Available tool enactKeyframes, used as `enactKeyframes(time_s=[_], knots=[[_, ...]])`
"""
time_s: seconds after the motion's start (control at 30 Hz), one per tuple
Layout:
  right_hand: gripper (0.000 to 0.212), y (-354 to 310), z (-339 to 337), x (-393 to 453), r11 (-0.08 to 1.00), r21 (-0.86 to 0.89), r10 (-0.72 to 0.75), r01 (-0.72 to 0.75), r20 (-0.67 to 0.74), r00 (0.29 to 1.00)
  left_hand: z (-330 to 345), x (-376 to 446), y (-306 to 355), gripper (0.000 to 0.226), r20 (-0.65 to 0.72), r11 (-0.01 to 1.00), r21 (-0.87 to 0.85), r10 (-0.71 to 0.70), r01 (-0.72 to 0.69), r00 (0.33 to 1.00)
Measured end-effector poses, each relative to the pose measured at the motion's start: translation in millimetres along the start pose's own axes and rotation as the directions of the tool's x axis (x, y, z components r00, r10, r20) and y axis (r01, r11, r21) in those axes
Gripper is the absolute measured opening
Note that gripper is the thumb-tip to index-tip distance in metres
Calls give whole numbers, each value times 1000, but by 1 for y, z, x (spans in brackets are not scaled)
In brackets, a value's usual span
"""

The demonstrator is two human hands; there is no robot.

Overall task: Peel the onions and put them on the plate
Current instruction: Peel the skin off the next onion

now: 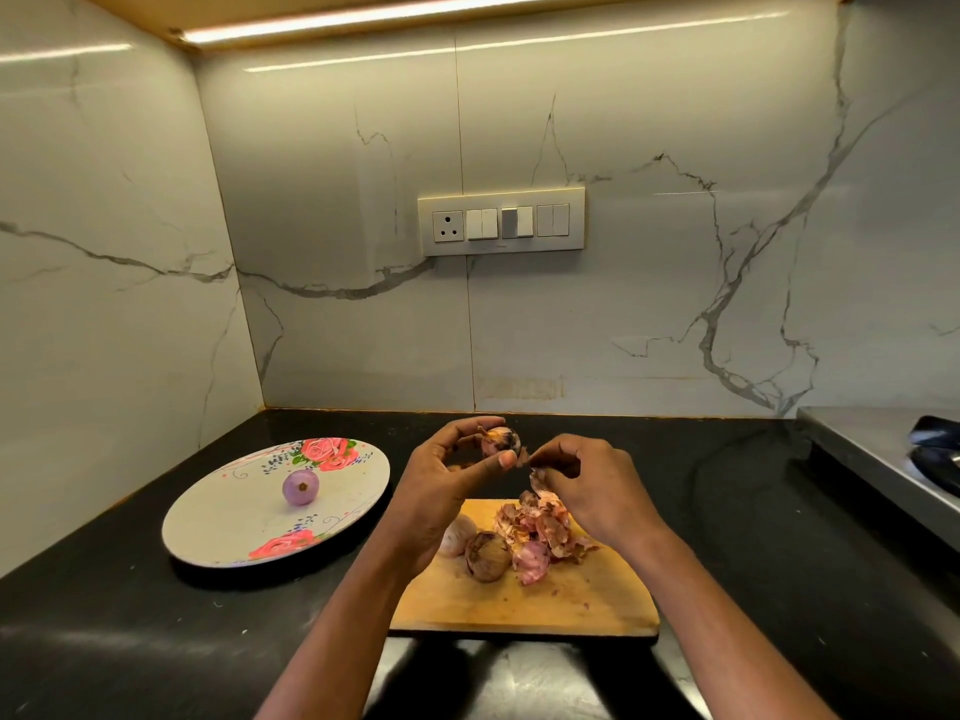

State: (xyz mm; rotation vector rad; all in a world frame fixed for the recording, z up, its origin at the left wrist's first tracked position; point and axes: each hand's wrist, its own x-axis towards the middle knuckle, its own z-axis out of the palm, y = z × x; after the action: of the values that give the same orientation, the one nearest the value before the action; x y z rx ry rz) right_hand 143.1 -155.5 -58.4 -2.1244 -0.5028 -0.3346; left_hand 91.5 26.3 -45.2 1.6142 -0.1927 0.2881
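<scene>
My left hand [441,480] holds a small partly peeled onion [500,442] up above the wooden cutting board [519,600]. My right hand [587,485] pinches a strip of dry skin [537,478] hanging from that onion. On the board lie two unpeeled onions, a pale one [457,535] and a dark brown one [487,557], next to a pile of pink and brown peels [540,532]. One peeled purple onion [301,486] rests on the white floral plate [208,532] to the left.
The black counter [753,537] runs to marble walls at the back and left. A steel stove edge [883,459] sits at the far right. A switch panel [501,221] is on the back wall.
</scene>
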Motion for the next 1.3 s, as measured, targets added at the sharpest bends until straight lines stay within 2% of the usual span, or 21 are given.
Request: enactKeyframes(time_s=[0.1, 0.27, 0.33, 0.57, 0.73, 0.87, 1.3], knots=[[23, 2, -2, 1, 998, -50, -33, 33, -7, 999, -2, 1, -3, 47, -52, 1000, 21, -9, 11, 999], [18, -12, -7, 0, 984, 131, -112, 121, -69, 991, -2, 2, -4, 46, -74, 993, 121, 19, -10, 997], [17, -19, -6, -3, 974, 145, -162, 174, -87, 983, -2, 2, -4, 45, -57, 993, 119, 26, -19, 998], [21, -21, -1, -5, 953, 52, -281, 298, -209, 937, -2, 2, -5, 44, -75, 987, 156, 61, -49, 995], [19, -16, 1, -6, 923, -66, -384, 379, -205, 900, -2, 1, -6, 44, -64, 966, 244, 105, -86, 992], [18, -14, 1, -7, 913, -80, -407, 400, -191, 893, -3, 0, -7, 52, -38, 958, 274, 98, -84, 994], [13, -18, 8, -9, 911, -143, -411, 387, -217, 886, -3, 0, -10, 43, 19, 964, 255, 79, -81, 997]])
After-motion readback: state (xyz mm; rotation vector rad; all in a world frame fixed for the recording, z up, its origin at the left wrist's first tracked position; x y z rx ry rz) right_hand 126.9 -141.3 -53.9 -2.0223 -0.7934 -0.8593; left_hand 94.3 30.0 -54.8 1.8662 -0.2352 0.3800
